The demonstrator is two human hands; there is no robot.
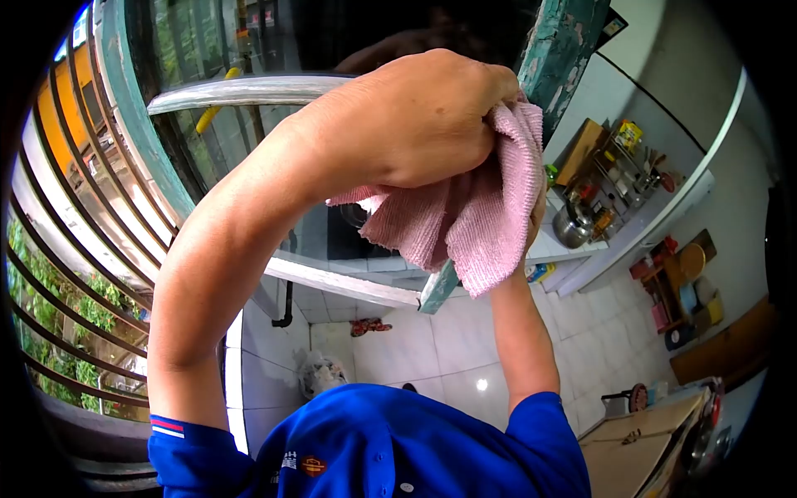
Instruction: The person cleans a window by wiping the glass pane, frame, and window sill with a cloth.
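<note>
A pink ribbed cloth [490, 207] hangs in folds against the side of an open window sash with worn green and white paint [349, 282]. My left hand [440, 116] reaches across from the left, its back toward the camera and its fingers closed on the cloth's upper part. Behind the cloth's right edge is my right hand [538, 212], raised from below. Only a strip of it shows, and its fingers are hidden. Dark, reflective glass [398, 37] fills the sash behind my left hand.
Metal window bars [66, 183] curve along the left, with plants outside. A metal pot [573, 224] and utensils stand on the counter at right. Below are a tiled floor [407, 349], a plastic bag [322, 373], and a large cardboard-coloured box [635, 440] at the lower right.
</note>
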